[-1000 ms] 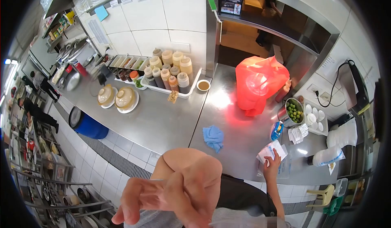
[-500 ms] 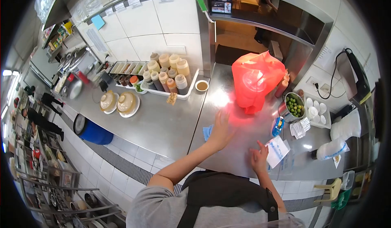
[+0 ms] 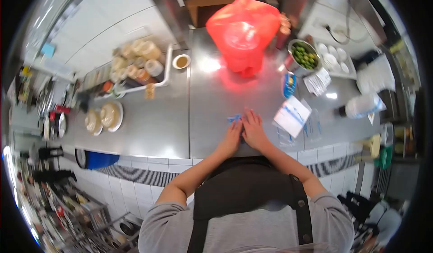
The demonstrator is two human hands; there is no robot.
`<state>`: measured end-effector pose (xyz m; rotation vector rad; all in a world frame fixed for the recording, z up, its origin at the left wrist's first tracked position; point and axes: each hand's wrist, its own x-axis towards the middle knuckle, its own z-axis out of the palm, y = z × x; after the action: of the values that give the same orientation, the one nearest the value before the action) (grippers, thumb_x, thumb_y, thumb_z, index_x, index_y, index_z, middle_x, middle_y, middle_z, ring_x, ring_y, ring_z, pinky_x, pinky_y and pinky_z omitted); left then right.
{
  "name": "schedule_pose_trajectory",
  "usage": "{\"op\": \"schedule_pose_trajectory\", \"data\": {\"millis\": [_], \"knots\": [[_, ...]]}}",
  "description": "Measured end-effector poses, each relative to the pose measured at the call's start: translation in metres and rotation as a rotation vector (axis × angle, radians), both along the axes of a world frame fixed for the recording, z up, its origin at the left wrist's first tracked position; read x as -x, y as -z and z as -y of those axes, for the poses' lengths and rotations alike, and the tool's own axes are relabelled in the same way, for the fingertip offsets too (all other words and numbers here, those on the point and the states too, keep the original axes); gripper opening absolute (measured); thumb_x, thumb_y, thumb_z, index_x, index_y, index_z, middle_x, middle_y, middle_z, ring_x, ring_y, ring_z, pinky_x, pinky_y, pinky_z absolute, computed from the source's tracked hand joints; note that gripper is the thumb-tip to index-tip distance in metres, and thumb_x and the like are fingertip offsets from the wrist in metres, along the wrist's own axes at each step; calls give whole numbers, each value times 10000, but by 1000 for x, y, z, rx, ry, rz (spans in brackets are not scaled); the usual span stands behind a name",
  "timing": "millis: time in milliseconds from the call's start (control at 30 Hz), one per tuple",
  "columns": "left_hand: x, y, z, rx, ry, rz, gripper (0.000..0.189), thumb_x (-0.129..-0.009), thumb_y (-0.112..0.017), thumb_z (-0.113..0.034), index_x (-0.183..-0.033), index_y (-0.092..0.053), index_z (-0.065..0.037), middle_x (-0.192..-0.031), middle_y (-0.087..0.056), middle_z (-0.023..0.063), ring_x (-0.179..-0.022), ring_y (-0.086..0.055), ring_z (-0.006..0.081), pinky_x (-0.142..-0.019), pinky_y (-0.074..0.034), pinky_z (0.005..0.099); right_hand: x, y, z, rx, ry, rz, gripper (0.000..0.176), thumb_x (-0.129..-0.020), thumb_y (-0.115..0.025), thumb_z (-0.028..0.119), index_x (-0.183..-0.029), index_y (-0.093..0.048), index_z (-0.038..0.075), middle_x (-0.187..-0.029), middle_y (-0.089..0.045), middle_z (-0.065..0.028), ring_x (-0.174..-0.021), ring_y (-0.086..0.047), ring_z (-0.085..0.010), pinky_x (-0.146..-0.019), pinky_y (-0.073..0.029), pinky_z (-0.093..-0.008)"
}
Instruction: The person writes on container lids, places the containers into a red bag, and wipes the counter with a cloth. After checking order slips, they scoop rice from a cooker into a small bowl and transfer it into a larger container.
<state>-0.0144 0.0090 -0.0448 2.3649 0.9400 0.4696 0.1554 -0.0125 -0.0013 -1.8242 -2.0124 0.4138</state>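
Note:
My left hand (image 3: 232, 137) lies low over the counter with its fingers stretched forward, fingertips right at a small crumpled light-blue piece (image 3: 234, 118). Close beside it is my right hand (image 3: 254, 130), fingers extended and spread, thumb side toward the left hand. The blue piece looks like cloth or plastic and is partly covered by the left fingertips. To the right of my hands lies a white pad with blue print (image 3: 293, 116) among clear plastic bags (image 3: 312, 127). Farther back, a translucent red plastic bag (image 3: 245, 34) stands upright around a round container.
A pot of green limes (image 3: 304, 56), blue tape dispenser (image 3: 289, 85) and paper slips (image 3: 317, 82) stand on the right. Leftward are a small sauce cup (image 3: 181, 62), a tray of squeeze bottles (image 3: 168, 74) and lidded pots (image 3: 110, 115) on saucers. People are in the background.
Both hands have come together near the front of the counter, the left moving back toward my body. The blue piece now lies farther from the counter seam. The view has shifted.

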Motion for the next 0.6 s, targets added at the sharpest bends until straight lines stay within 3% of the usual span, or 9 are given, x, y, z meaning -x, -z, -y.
{"op": "schedule_pose_trajectory", "data": {"millis": [133, 233, 333, 433, 500, 600], "knots": [[-27, -2, 14, -58, -48, -149, 612, -946, -500, -134, -1494, -301, 53, -1564, -289, 249, -1441, -286, 433, -1156, -249, 577, -24, 1, 4, 80, -37, 66, 568, -826, -665, 172, -1358, -528, 28, -1539, -326, -192, -1448, -274, -387, -1131, -234, -641], [-37, -7, 8, -166, -57, -259, 615, -956, -467, -180, -1505, -300, 41, -1585, -271, 225, -1460, -272, 408, -1140, -209, 648, -36, 22, 7, -61, -34, 15, 467, -842, -651, 166, -1288, -591, 40, -1506, -386, -173, -1435, -299, -394, -1131, -236, -636], [-42, -1, 6, -268, -43, -396, 634, -947, -471, -216, -1512, -311, 23, -1603, -253, 199, -1473, -262, 380, -1130, -191, 681, -45, 23, -4, -151, -89, -28, 261, -840, -660, 135, -1089, -680, 59, -1429, -485, -158, -1398, -354, -402, -1127, -257, -603], [-48, 0, 4, -269, -45, -420, 652, -939, -485, -229, -1517, -306, 15, -1604, -258, 188, -1480, -253, 364, -1147, -176, 658, -50, 6, -18, -194, -130, -14, 114, -799, -681, 93, -899, -719, 56, -1342, -559, -176, -1345, -403, -435, -1100, -301, -577], [-48, 5, -3, -229, -63, -334, 696, -918, -524, -237, -1525, -288, 10, -1603, -264, 179, -1489, -239, 353, -1161, -157, 639, -53, 1, -25, -136, -131, -74, 55, -790, -678, 86, -832, -696, 55, -1337, -561, -140, -1365, -381, -421, -1113, -259, -613], [-43, -5, -5, -184, -45, -184, 740, -892, -576, -248, -1522, -291, 13, -1603, -263, 175, -1491, -235, 342, -1177, -161, 599, -58, 0, -31, -78, -165, -45, 85, -753, -698, 77, -798, -637, 37, -1308, -563, -175, -1330, -421, -425, -1092, -300, -605]]}}
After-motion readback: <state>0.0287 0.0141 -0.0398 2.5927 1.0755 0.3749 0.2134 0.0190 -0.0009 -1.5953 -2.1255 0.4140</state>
